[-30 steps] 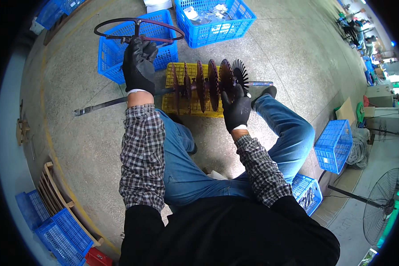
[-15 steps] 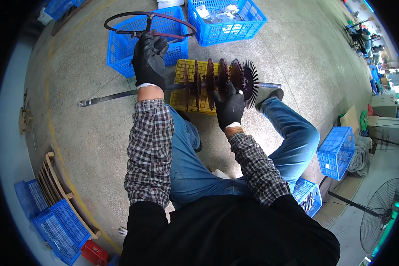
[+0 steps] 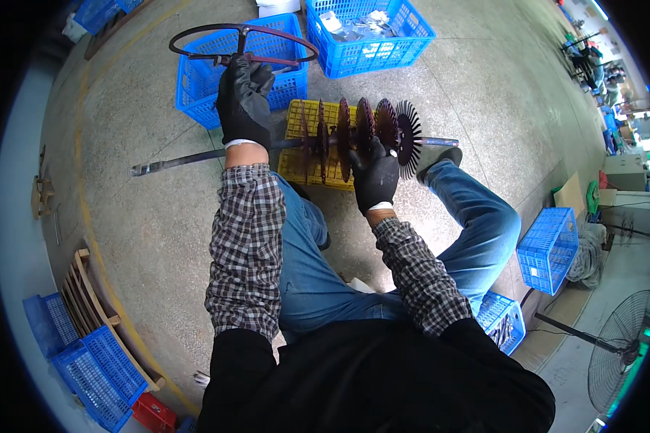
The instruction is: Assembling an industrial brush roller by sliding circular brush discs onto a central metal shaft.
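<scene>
My left hand [image 3: 245,101], in a black glove, is closed round the near edge of a dark ring-shaped metal frame [image 3: 302,41] with a crossbar. The ring is raised above the left blue crate [image 3: 193,85]. My right hand [image 3: 377,175], gloved too, sits between the dark toothed discs [image 3: 365,115] strung along a long metal bar [image 3: 172,164]. Its fingers are curled; what they grip there is hidden. The bar lies across an upturned yellow crate [image 3: 294,162] between my legs, and a finned disc [image 3: 409,137] is at its right end.
Beyond the yellow crate, another blue crate [image 3: 374,55] holds clear plastic bags. To my right are a blue crate [image 3: 547,250], a crate of small metal parts [image 3: 509,333] and a standing fan [image 3: 623,351]. Blue crates [image 3: 102,372] and a wooden pallet [image 3: 87,296] stand at left.
Hardly anything differs. The whole view has shifted very slightly; both hands keep their places on the ring and among the discs.
</scene>
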A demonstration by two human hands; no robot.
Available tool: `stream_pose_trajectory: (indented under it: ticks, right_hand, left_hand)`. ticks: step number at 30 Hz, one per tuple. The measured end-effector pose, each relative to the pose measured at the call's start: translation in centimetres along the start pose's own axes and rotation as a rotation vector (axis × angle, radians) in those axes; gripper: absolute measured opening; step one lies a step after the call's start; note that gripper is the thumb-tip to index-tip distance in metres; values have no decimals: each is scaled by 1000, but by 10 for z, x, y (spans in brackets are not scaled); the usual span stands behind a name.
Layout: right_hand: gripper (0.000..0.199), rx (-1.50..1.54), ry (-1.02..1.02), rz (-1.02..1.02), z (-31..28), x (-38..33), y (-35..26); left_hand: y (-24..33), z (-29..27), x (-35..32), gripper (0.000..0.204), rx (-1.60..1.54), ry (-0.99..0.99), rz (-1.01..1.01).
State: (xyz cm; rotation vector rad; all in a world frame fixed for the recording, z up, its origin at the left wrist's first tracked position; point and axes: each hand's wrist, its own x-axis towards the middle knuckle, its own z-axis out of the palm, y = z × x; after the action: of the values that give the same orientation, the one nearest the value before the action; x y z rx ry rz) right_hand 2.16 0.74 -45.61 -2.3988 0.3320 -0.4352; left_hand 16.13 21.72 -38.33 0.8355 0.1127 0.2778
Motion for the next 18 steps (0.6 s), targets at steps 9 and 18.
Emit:
stream_pose_trajectory:
  ticks: [9, 18]
  right_hand:
    - [43, 38, 8, 4, 2, 0, 10]
    - [42, 20, 34, -8, -1, -1, 6]
  left_hand:
    - [0, 2, -2, 35, 59, 30, 5]
    - [2, -5, 1, 38, 50, 50, -5]
